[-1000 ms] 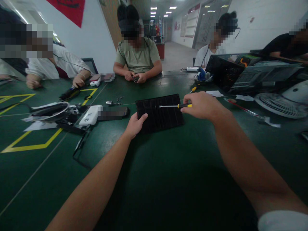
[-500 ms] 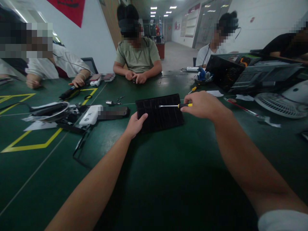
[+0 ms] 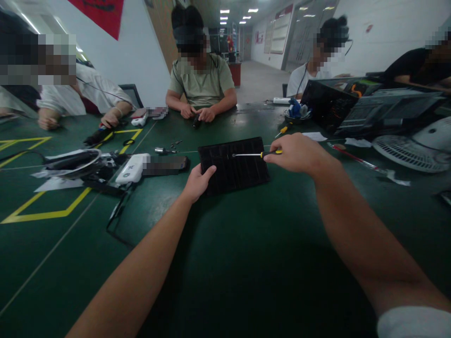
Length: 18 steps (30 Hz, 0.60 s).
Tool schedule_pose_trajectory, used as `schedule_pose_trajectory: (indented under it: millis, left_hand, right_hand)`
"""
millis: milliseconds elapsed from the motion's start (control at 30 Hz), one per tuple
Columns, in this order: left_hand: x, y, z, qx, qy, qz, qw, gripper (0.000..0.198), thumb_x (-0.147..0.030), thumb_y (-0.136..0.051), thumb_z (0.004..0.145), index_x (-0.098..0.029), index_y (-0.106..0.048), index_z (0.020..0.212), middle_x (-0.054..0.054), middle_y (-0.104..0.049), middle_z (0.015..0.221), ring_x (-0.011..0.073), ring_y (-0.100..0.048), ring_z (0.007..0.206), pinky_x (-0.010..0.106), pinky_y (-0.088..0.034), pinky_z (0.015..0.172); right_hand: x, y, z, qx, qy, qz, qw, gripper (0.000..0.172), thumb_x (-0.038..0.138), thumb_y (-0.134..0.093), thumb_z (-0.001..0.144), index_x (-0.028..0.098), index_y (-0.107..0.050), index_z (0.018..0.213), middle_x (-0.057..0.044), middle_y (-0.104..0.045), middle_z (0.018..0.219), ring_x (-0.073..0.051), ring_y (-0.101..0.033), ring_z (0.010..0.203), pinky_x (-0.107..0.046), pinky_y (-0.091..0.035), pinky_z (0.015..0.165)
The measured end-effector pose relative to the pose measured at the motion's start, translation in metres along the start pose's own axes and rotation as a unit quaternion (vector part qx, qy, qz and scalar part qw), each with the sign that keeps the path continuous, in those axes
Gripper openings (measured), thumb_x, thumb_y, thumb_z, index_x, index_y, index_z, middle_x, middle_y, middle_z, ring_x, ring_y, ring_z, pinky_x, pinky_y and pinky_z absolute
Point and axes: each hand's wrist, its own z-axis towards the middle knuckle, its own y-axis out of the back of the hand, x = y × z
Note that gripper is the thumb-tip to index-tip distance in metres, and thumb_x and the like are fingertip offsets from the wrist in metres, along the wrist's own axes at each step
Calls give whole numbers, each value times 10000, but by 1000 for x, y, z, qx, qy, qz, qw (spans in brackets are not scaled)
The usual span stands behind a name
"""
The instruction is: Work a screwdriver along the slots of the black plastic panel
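In the middle of the head view, a black flat panel with a ribbed, sectioned face [image 3: 243, 173] is tilted slightly over the green table. My left hand [image 3: 200, 182] grips its left edge, thumb on the face and the other fingers hidden behind. A screwdriver with a yellow and black handle [image 3: 268, 153] is pinched in my right hand [image 3: 296, 152]. Its metal shaft lies almost level across the panel, pointing left. The tip, with a small shiny piece at it, is over the panel's upper middle; whether they touch I cannot tell.
Left of the panel lie a phone [image 3: 172, 165], a white device [image 3: 133, 169] and tangled cables [image 3: 75, 164]. Small metal parts [image 3: 165, 150] sit behind. To the right are another screwdriver [image 3: 283, 130], a computer case [image 3: 380, 110] and a white fan [image 3: 412, 148]. Several people sit around the table [image 3: 246, 249].
My hands, the panel and the screwdriver stay almost in place. Across the table, a person's hands have shifted slightly around a small dark object.
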Motion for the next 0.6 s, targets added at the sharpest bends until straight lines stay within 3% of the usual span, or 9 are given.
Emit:
schedule_pose_trajectory:
  millis: [200, 367, 600]
  left_hand:
    - [-4, -2, -2, 4, -4, -1, 1000, 561, -591, -926, 782, -183, -782, 1141, 121, -855, 1171, 367, -789, 1180, 595, -609, 1132]
    - [-4, -2, -3, 7, 6, -7, 1000, 604, -615, -941, 759, -184, -775, 1148, 120, -857, 1166, 376, -786, 1200, 595, -609, 1136]
    - [-4, -3, -3, 6, 8, -8, 1000, 583, -608, -933, 770, -182, -775, 1135, 121, -849, 1159, 367, -787, 1172, 580, -617, 1114]
  right_hand:
    - [2, 3, 0, 38, -9, -12, 999, 512, 589, -564, 1054, 244, -889, 1247, -181, -849, 1222, -412, -764, 1158, -501, -563, 871]
    - [5, 4, -2, 36, -23, -6, 999, 517, 589, -549, 1070, 227, -870, 1254, -187, -841, 1222, -407, -762, 1150, -487, -555, 859]
    - [5, 1, -2, 7, -29, 12, 999, 421, 567, -760, 944, 240, -828, 1200, -150, -830, 1119, -375, -758, 1061, -442, -534, 797]
